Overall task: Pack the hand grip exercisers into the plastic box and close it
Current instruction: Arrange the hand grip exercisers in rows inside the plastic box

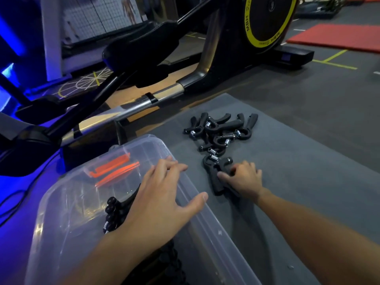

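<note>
As right hand grips black sprung grip exerciser, left hand lies flat on clear plastic box. Looks light, stiff; hold by handles.

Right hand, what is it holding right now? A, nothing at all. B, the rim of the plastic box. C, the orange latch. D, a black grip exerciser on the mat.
D: the right hand curls its fingers round a black grip exerciser lying on the grey mat, while the left hand lies spread over the plastic box edge.
</note>
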Available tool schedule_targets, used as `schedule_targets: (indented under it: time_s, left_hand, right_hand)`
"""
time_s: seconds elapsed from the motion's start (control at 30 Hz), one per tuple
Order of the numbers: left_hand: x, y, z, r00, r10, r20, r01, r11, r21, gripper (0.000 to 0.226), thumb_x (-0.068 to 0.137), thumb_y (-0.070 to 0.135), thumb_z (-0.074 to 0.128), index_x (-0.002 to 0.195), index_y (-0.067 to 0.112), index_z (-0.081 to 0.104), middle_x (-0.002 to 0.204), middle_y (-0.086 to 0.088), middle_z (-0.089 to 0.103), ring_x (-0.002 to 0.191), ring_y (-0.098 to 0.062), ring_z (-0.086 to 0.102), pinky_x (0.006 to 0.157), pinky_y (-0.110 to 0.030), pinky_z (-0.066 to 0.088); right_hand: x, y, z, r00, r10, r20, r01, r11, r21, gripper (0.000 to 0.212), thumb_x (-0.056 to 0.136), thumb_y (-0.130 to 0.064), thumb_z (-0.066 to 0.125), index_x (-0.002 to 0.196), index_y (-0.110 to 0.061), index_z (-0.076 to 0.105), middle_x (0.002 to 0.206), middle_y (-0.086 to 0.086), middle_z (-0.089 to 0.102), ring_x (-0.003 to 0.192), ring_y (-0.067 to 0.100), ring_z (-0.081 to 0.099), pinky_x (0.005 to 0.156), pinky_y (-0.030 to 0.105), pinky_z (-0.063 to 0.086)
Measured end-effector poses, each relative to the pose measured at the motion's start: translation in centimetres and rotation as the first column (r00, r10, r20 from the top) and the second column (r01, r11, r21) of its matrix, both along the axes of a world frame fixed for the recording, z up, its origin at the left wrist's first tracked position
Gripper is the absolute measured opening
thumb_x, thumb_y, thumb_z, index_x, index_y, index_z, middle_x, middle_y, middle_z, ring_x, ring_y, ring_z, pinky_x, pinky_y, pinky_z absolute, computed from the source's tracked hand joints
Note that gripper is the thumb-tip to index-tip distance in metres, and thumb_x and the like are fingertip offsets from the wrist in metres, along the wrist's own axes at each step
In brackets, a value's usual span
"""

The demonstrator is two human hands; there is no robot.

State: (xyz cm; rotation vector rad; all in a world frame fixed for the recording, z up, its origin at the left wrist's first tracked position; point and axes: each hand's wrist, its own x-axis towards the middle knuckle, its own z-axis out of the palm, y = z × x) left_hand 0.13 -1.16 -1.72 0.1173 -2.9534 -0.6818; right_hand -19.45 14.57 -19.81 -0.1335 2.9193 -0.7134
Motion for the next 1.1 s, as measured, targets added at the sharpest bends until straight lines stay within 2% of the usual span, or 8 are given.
schedule_targets:
  time_s: [0.2,0.3,0.4,0.47,0.63,0.77,0.93,1.1]
  left_hand:
    - [0.4,0.2,0.1,1.000,-0.001,0.003,0.001,1.000,0.014,0.067,0.079,0.071,0.044,0.137,0.039,0.036,0.137,0.027,0.025,0.143,0.003,0.010,0.116,-0.033,0.022]
    - [0.8,-0.2,0.3,1.000,-0.016,0.020,0.016,1.000,0.009,0.066,0.081,0.070,0.045,0.138,0.041,0.035,0.145,0.028,0.023,0.144,-0.002,0.014,0.119,-0.038,0.020]
    - [1.4,-0.7,0.7,0.999,-0.027,0.043,0.026,0.999,0.024,0.062,0.083,0.068,0.046,0.139,0.042,0.033,0.144,0.033,0.022,0.142,-0.003,0.019,0.118,-0.035,0.021]
    - [1.9,-0.9,1.1,0.999,-0.037,0.031,0.036,0.999,0.040,0.058,0.086,0.063,0.049,0.138,0.042,0.034,0.134,0.038,0.023,0.139,-0.002,0.022,0.111,-0.028,0.025]
    - [3.0,-1.4,3.7,0.995,-0.010,-0.096,0.022,0.992,0.124,0.047,0.090,0.046,0.057,0.133,0.040,0.040,0.129,0.031,0.036,0.122,0.001,0.039,0.097,-0.023,0.034]
    - [4.0,-2.5,6.6,0.969,0.018,-0.245,0.027,0.984,0.179,0.046,0.087,0.036,0.065,0.129,0.037,0.046,0.129,0.023,0.048,0.120,0.004,0.044,0.103,-0.028,0.038]
    - [7.5,-3.5,9.6,0.941,0.068,-0.330,0.027,0.961,0.275,0.052,0.084,0.039,0.066,0.132,0.040,0.046,0.123,0.024,0.053,0.116,0.008,0.048,0.098,-0.023,0.039]
    - [11.7,-4.5,9.5,0.950,0.082,-0.301,0.031,0.935,0.352,0.046,0.085,0.023,0.071,0.124,0.041,0.056,0.108,0.017,0.063,0.095,-0.002,0.063,0.082,-0.022,0.050]
  right_hand:
    - [0.8,-0.1,-0.2,0.999,0.025,0.038,-0.024,0.999,-0.039,0.026,0.082,-0.042,0.066,0.102,-0.025,0.065,0.113,0.003,0.059,0.117,0.027,0.044,0.093,0.039,0.032]
    - [0.9,0.5,0.5,0.986,0.008,0.166,0.045,0.949,-0.311,0.024,0.083,-0.036,0.071,0.097,-0.019,0.062,0.094,0.002,0.063,0.098,0.023,0.055,0.091,0.038,0.040]
    - [1.4,0.7,2.5,0.985,0.019,0.170,0.067,0.872,-0.486,0.018,0.082,-0.020,0.074,0.087,-0.011,0.059,0.082,0.007,0.062,0.076,0.022,0.057,0.068,0.027,0.051]
    - [2.1,1.0,4.9,0.995,0.024,0.096,0.024,0.887,-0.461,0.015,0.083,-0.016,0.072,0.091,-0.009,0.060,0.081,0.006,0.059,0.072,0.018,0.054,0.052,0.010,0.040]
    - [3.9,1.7,14.3,0.978,0.148,-0.147,-0.196,0.896,-0.399,0.020,0.083,-0.016,0.072,0.100,-0.012,0.064,0.094,0.004,0.063,0.087,0.018,0.058,0.074,0.024,0.042]
    - [7.6,1.7,23.3,0.907,0.277,-0.318,-0.387,0.847,-0.366,0.018,0.083,-0.020,0.072,0.099,-0.020,0.063,0.091,-0.003,0.065,0.082,0.013,0.061,0.070,0.021,0.047]
    - [14.0,1.3,28.5,0.817,0.486,-0.310,-0.574,0.737,-0.357,0.018,0.082,-0.023,0.074,0.096,-0.029,0.063,0.094,-0.007,0.066,0.085,0.009,0.065,0.075,0.035,0.059]
    - [19.0,0.1,28.1,0.753,0.609,-0.250,-0.657,0.668,-0.350,0.020,0.084,-0.021,0.073,0.101,-0.027,0.065,0.093,-0.008,0.066,0.081,0.003,0.065,0.072,0.023,0.056]
